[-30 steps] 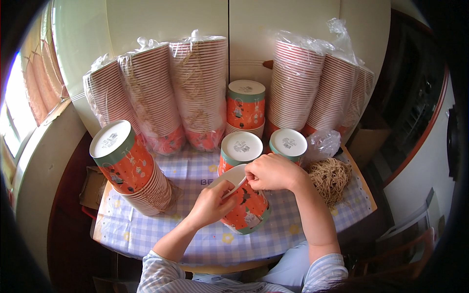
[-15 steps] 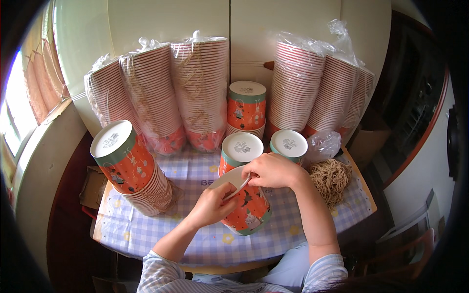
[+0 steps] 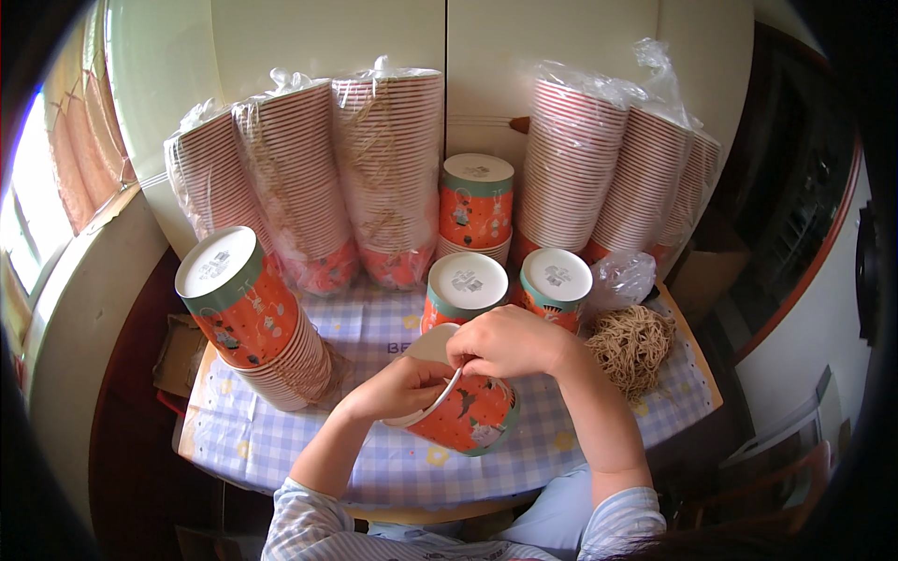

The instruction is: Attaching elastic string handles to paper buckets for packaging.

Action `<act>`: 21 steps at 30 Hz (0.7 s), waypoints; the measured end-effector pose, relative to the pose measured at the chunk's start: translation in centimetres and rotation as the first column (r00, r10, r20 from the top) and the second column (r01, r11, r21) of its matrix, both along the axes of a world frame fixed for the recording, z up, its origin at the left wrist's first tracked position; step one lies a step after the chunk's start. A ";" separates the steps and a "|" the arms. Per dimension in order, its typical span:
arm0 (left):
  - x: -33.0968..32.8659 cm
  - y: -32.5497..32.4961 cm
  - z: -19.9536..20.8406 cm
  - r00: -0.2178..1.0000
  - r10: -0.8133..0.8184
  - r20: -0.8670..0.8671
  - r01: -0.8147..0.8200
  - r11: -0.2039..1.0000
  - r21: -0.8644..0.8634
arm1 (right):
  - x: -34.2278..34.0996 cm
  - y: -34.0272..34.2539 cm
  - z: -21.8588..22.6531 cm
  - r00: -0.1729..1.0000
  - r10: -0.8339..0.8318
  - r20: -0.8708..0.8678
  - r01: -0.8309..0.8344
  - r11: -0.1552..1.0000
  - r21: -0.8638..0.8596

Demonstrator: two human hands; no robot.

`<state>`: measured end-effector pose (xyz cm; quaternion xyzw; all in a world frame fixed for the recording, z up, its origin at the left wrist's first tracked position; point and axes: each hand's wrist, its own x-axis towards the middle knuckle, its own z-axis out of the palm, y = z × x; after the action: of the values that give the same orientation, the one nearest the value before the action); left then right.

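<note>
An orange paper bucket (image 3: 472, 418) with a green base band and a pale rim lies tilted near the table's front middle, its mouth toward the upper left. My left hand (image 3: 400, 386) is closed on the rim, fingertips partly inside the mouth. Just right of it, my right hand (image 3: 510, 343) pinches the same rim from above. The two hands' fingertips nearly meet, and whether anything small is between them I cannot make out. Behind my right hand stand two upside-down buckets, one at the left (image 3: 468, 282) and one at the right (image 3: 556, 276).
A bundle of tan twine (image 3: 632, 351) lies at the right beside a crumpled plastic bag (image 3: 621, 279). Tall bagged bucket stacks (image 3: 388, 168) line the back. An upside-down stack (image 3: 245, 304) leans at the left, and a shorter stack (image 3: 476, 210) stands back centre on the checked tablecloth (image 3: 309, 449).
The bucket has tipped further over, its mouth swinging left and down. Both hands have stayed on the rim; the right has shifted slightly left and the fingertips have come closer together.
</note>
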<state>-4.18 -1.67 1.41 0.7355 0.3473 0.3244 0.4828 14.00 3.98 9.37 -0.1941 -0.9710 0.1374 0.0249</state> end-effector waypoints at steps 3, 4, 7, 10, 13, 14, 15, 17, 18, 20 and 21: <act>-0.2 -0.2 0.5 0.997 0.024 -0.073 -0.016 0.993 0.117 | -0.6 0.0 -0.5 0.996 0.061 -0.071 -0.059 0.998 0.024; -0.4 -0.3 0.3 0.994 0.054 -0.097 -0.042 0.993 0.113 | -0.6 -0.1 -0.5 0.996 0.062 -0.071 -0.061 0.998 0.024; -0.4 -0.3 0.2 0.987 0.111 -0.118 -0.086 0.977 0.197 | -0.9 -0.2 -0.5 0.996 0.057 -0.074 -0.054 0.998 0.036; -0.1 -0.6 0.9 0.963 0.200 -0.179 -0.131 0.933 0.336 | -0.9 -0.1 -0.9 0.997 0.042 -0.060 -0.038 0.997 0.068; -0.1 -0.6 0.7 0.934 0.272 -0.231 -0.170 0.908 0.383 | -1.2 0.1 -1.5 0.999 0.012 -0.036 -0.010 0.998 0.055; -0.2 -0.7 0.6 0.936 0.276 -0.219 -0.181 0.910 0.374 | -1.4 0.1 -1.7 0.999 -0.024 0.038 0.022 0.998 0.053; -0.2 -0.7 0.7 0.935 0.277 -0.220 -0.182 0.910 0.374 | -1.5 0.1 -1.9 0.992 -0.060 0.113 0.055 0.997 0.054; -0.1 -0.9 1.0 0.929 0.286 -0.235 -0.174 0.897 0.406 | -1.8 0.3 -2.3 0.981 -0.094 0.170 0.083 0.994 0.071; 0.0 -0.8 1.1 0.929 0.286 -0.236 -0.174 0.898 0.405 | -2.0 0.4 -2.6 0.966 -0.129 0.226 0.110 0.990 0.091; 0.1 -0.6 1.3 0.938 0.289 -0.193 -0.197 0.900 0.390 | -2.2 0.8 -3.7 0.959 -0.142 0.244 0.121 0.988 0.099; 0.1 -0.5 1.0 0.939 0.286 -0.192 -0.195 0.900 0.390 | -2.3 0.9 -4.0 0.953 -0.153 0.261 0.129 0.986 0.106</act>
<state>-4.04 -2.16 2.46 0.7976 0.4266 0.3476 0.2471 11.72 4.91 5.34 -0.2786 -0.9541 0.0651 -0.0888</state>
